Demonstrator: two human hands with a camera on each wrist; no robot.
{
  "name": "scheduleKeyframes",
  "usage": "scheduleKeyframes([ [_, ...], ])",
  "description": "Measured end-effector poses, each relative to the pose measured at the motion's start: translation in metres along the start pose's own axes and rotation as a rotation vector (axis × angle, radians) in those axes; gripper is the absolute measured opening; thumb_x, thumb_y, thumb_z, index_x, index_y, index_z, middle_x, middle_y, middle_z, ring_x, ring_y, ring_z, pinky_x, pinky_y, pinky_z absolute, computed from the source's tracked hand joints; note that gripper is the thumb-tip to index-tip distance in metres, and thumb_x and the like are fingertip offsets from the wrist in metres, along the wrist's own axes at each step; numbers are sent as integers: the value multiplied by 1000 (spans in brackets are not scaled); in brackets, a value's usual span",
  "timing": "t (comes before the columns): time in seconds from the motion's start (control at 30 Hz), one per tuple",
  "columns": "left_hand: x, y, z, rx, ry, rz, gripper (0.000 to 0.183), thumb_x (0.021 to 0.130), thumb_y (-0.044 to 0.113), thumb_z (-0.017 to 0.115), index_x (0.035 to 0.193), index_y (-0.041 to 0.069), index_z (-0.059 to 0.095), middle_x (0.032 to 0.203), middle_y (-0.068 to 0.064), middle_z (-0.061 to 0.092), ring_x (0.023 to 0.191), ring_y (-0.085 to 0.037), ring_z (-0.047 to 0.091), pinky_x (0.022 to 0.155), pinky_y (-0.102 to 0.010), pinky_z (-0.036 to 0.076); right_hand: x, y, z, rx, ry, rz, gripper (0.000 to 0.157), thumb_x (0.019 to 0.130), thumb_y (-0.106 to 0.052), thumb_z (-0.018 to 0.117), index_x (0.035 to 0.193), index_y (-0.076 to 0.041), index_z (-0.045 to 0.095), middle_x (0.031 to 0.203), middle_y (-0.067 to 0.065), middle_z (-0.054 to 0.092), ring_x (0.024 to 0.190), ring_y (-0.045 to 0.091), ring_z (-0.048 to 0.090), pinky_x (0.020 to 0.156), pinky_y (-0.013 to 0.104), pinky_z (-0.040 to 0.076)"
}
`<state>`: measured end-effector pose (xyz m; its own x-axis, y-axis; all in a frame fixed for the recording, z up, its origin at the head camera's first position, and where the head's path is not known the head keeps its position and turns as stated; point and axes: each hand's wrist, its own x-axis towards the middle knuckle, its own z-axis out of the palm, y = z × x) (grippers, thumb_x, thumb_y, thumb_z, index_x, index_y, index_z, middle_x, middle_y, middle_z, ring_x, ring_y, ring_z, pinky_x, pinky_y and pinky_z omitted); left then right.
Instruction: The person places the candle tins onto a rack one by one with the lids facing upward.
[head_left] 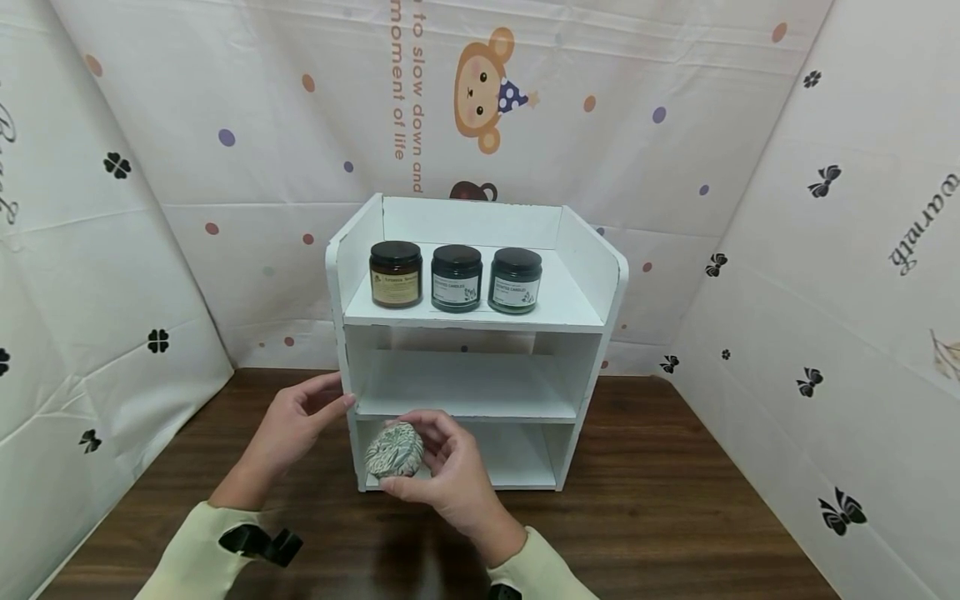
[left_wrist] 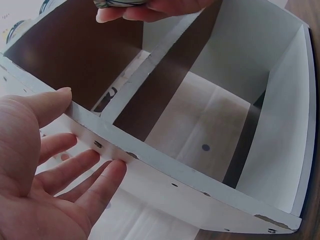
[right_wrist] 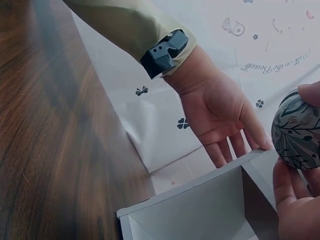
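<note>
My right hand (head_left: 461, 475) holds a round tin with a green-and-white leaf pattern (head_left: 394, 451) between thumb and fingers, in front of the shelf's lowest compartment. The tin (right_wrist: 299, 131) is tilted, its printed surface showing in the right wrist view. A small white shelf unit (head_left: 468, 325) stands on the table. My left hand (head_left: 294, 423) touches its left side panel: in the left wrist view the thumb (left_wrist: 52, 104) lies at the front edge and the loosely bent fingers (left_wrist: 102, 187) rest along the outer face.
On the top shelf stand three black-lidded jars in a row: an amber jar (head_left: 396, 277) with a yellowish label, and two dark green jars (head_left: 456, 280) with pale labels. Printed white cloth (head_left: 270, 167) surrounds the brown wooden table (head_left: 660, 500) at the back and sides.
</note>
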<state>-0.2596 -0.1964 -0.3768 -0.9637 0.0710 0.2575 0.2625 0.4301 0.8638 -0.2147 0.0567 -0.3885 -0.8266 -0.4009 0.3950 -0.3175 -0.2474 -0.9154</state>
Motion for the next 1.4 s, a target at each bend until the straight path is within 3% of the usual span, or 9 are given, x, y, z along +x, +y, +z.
scheduleKeyframes([
  [0.3,-1,1,-1,1,0,-9,60,99,45,66,147,11,55,143,-16,62,127,-35,62,101,-54,54,1,-1,-1,50,5,-16,67,75,3,87,133,2,55,139,30,60,118,15,66,99,26,55],
  [0.57,-1,3,-1,-3,-2,-16,60,99,46,66,147,13,55,144,-15,61,128,-35,61,102,-55,54,2,0,-1,72,4,-15,71,74,7,85,137,6,52,140,31,58,119,13,66,99,26,55],
  [1.1,-1,1,0,5,8,-7,59,99,45,67,146,11,56,141,-16,63,125,-34,63,99,-52,56,1,-1,0,83,12,10,72,71,11,83,135,9,49,125,9,63,110,12,65,93,24,57],
  [1.4,-1,1,0,8,5,1,59,99,44,67,146,11,56,142,-16,63,125,-35,62,100,-53,55,0,-2,-1,53,26,25,71,71,10,84,134,7,51,122,6,64,108,11,65,93,24,57],
])
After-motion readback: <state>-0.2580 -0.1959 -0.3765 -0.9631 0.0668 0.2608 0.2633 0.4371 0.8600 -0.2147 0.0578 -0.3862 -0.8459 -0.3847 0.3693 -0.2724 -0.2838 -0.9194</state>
